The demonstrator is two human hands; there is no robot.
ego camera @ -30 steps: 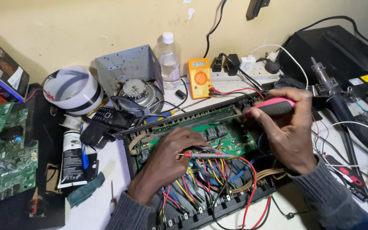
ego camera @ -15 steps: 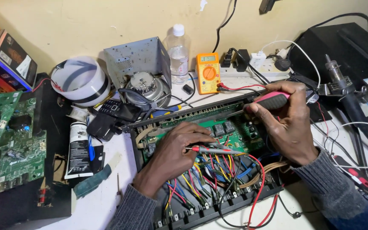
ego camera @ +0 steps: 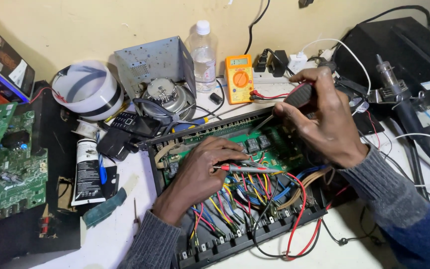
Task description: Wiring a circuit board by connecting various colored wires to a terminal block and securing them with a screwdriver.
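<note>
An open black device chassis (ego camera: 255,239) lies in front of me, with a green circuit board (ego camera: 274,144) and many coloured wires (ego camera: 235,199) inside. My left hand (ego camera: 200,174) rests on the wires and pinches a thin red probe (ego camera: 247,169) that points right over the board. My right hand (ego camera: 324,119) grips a screwdriver with a red and black handle (ego camera: 298,94), its metal shaft angled down-left toward the board's rear edge.
An orange multimeter (ego camera: 240,78), a plastic bottle (ego camera: 203,56), a grey metal box (ego camera: 154,62) and a white roll (ego camera: 88,89) stand behind. Green circuit boards (ego camera: 6,159) lie on the left. A black case (ego camera: 394,50) and a hot-air tool (ego camera: 399,94) sit on the right.
The camera view has shifted slightly. My right hand has tilted the screwdriver, so its tip now points down-left at the board. My left hand still holds the probe in the same place.
</note>
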